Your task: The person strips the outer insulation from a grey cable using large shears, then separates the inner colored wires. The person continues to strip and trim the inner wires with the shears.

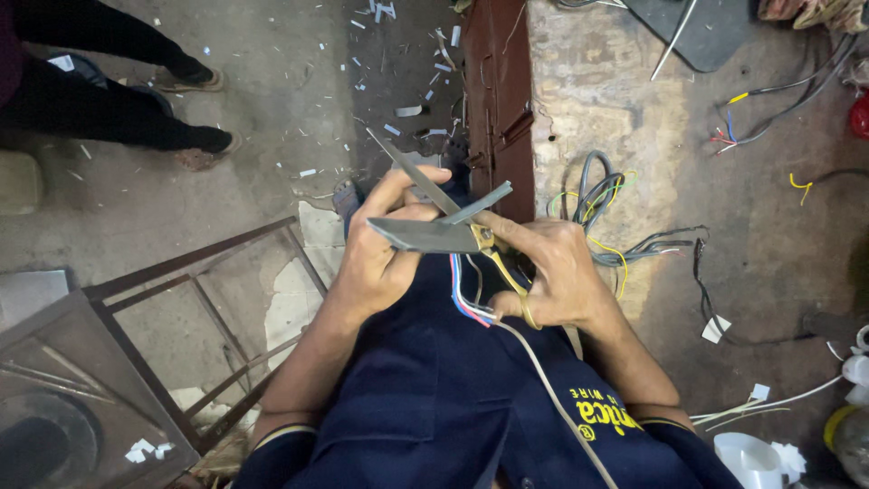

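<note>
Brass-coloured handles mark the scissors [471, 234], held at chest height over the person's dark blue lap. The right hand [561, 276] has its grip closed through the handle loops, and the blades stand open. The left hand [380, 249] has its grip closed around a grey cable [412, 172], pinching it between thumb and fingers just beside the blades; the cable's free end sticks up and away toward the floor. The upper blade crosses the cable near the left fingertips, and the two appear to touch there. Red, blue and white wires [463, 294] hang from under the hands, touching the lap, and a pale cord runs down past the right wrist.

To the right, a tangle of loose wires [611, 226] lies on the concrete floor [769, 226], near the right hand. To the left, a metal frame [204, 290] stands close by the left forearm. A dark red steel beam [498, 91] runs ahead of the hands. Another person's legs [100, 91] stand well apart, upper left.
</note>
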